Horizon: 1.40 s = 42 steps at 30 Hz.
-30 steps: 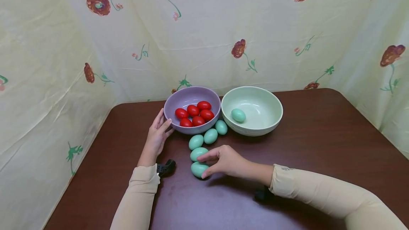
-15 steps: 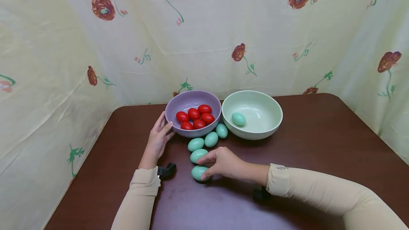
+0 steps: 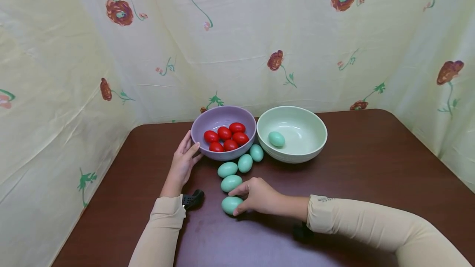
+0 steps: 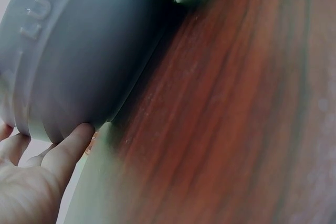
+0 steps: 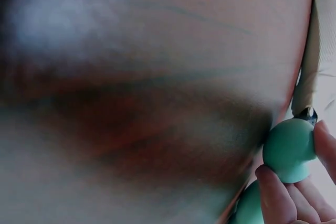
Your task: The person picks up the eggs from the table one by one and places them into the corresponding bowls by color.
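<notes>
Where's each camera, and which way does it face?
On the head: looks forward and down at the table, purple bowl and mint bowl; left hand, right hand and sleeves show.
On the left wrist: faces the purple bowl's outside; that hand's fingers show.
On the right wrist: faces the table; that hand's fingers and a sleeve show.
Head and right wrist share the green egg the right hand pinches.

Head view forward-down, wrist views close (all share green eggs [image 3: 231, 183])

Dark brown table [image 3: 356, 155] bears purple bowl [image 3: 222, 155], pale green bowl [image 3: 293, 158], four loose green eggs [image 3: 227, 169].
</notes>
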Each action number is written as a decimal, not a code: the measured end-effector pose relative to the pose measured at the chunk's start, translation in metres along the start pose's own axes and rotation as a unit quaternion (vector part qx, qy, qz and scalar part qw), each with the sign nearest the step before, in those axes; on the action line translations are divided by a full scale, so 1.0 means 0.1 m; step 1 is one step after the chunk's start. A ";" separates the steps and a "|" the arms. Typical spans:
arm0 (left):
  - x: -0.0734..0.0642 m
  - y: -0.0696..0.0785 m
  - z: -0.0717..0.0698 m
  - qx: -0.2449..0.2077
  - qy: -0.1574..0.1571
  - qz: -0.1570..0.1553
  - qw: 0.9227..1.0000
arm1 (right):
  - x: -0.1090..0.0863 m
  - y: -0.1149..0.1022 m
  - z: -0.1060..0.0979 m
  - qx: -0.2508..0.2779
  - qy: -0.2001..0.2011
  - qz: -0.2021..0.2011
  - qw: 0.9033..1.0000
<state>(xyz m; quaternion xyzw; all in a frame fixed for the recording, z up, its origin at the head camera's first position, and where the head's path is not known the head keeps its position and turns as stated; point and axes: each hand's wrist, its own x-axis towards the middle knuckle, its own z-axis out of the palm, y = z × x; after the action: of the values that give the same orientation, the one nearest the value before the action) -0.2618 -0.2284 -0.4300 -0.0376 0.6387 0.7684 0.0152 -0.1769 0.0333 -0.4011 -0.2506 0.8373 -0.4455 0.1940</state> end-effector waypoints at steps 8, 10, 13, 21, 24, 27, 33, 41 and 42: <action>-0.02 0.01 -0.02 -0.004 -0.002 -0.003 1.000 | -0.05 0.01 -0.08 0.083 0.022 0.034 0.996; -0.01 0.01 -0.02 -0.002 -0.004 -0.002 1.000 | -0.08 0.01 -0.12 0.092 0.029 0.030 0.995; 0.00 0.03 0.00 -0.002 -0.007 0.000 1.000 | -0.11 -0.01 -0.17 0.098 0.038 0.032 0.994; 0.01 0.03 0.01 -0.004 -0.003 0.000 1.000 | -0.18 -0.04 -0.28 0.093 0.040 0.041 0.994; 0.00 0.03 0.01 -0.009 -0.006 -0.001 1.000 | -0.19 -0.04 -0.32 0.091 0.044 0.037 0.994; 0.01 0.03 0.00 -0.010 -0.007 -0.001 1.000 | -0.20 -0.04 -0.37 0.088 0.053 0.034 0.994; 0.00 0.03 0.00 -0.009 -0.009 0.001 1.000 | -0.22 -0.07 -0.48 0.091 0.065 0.045 0.993; 0.00 0.03 0.00 -0.002 -0.006 -0.003 1.000 | -0.20 -0.14 -0.63 0.165 0.064 0.058 0.982; 0.00 0.04 0.00 -0.002 -0.006 -0.004 1.000 | -0.19 -0.16 -0.65 0.173 0.065 0.062 0.981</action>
<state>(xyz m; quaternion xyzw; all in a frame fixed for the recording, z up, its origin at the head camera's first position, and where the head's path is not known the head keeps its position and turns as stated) -0.2621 -0.2287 -0.4264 -0.0354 0.6365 0.7701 0.0221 -0.1933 0.0793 -0.3517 -0.1313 0.7724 -0.5862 0.2065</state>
